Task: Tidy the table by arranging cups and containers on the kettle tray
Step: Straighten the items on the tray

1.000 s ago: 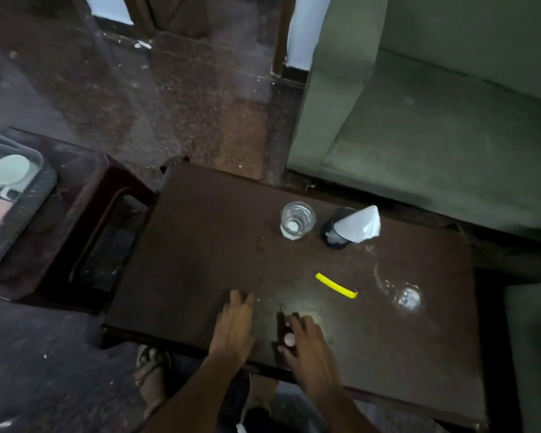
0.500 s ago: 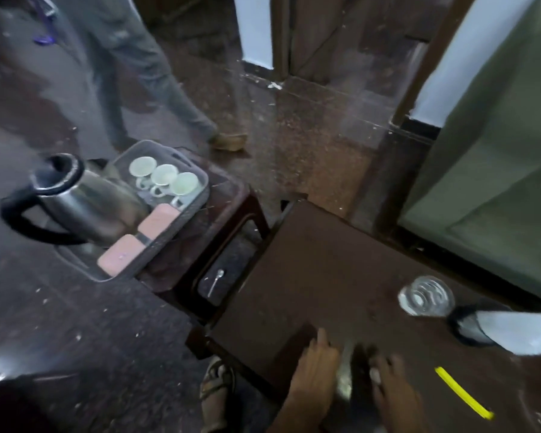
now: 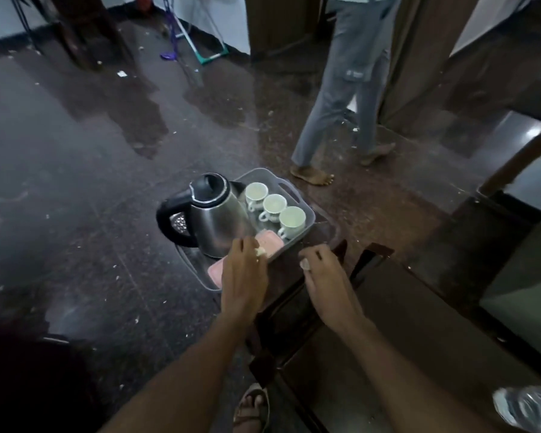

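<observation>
Steel is showing at the far left of the grey tray: the kettle is standing there, with three white cups lined up in a row beside it and two pink containers lying along the near edge. That much of the arranging is looking done. The left hand is reaching over the tray's near side, its grip pinching a small pale item just beside the nearer kettle edge; what the item is I cannot tell. The right hand is hovering over the dark side counter next to the tray, fingers curled around a small white-topped thing. Both pieces appear to be on their way onto the tray. At the far right, a clear glass is sitting blurred on the larger counter, well apart from the tray, so it is probably remaining to be carried over.
</observation>
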`<state>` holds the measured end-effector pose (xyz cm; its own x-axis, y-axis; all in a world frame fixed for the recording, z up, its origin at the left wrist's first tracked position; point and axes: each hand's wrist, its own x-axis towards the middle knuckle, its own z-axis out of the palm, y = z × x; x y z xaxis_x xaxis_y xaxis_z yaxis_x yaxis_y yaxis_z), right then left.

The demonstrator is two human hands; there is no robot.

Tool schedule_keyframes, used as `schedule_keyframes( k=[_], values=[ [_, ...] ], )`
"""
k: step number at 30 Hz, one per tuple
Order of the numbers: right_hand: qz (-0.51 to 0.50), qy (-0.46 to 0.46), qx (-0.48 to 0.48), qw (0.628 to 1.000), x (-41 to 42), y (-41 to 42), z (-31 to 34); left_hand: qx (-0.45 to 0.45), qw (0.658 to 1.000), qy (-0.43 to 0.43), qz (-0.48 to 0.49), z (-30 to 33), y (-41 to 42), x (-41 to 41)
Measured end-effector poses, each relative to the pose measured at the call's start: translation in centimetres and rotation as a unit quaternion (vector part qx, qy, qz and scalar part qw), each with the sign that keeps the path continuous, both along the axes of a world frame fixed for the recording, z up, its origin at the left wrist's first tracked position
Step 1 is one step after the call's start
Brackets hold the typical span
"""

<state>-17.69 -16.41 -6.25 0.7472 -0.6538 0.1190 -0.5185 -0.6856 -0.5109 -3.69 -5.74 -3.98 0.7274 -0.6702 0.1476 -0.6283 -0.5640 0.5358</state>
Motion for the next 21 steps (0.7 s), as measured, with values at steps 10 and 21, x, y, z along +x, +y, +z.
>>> schedule_keyframes(
  k=[10,21],
  values=[
    [0.071,0.074,-0.053,0.993,11.5,0.7,-0.5,0.048,0.998,0.032,0.014,-3.4,2.0,6.1],
    [0.031,0.132,-0.023,0.990,14.9,-0.5,-2.4,0.089,0.995,0.034,-0.001,-5.9,2.8,8.3]
  ],
)
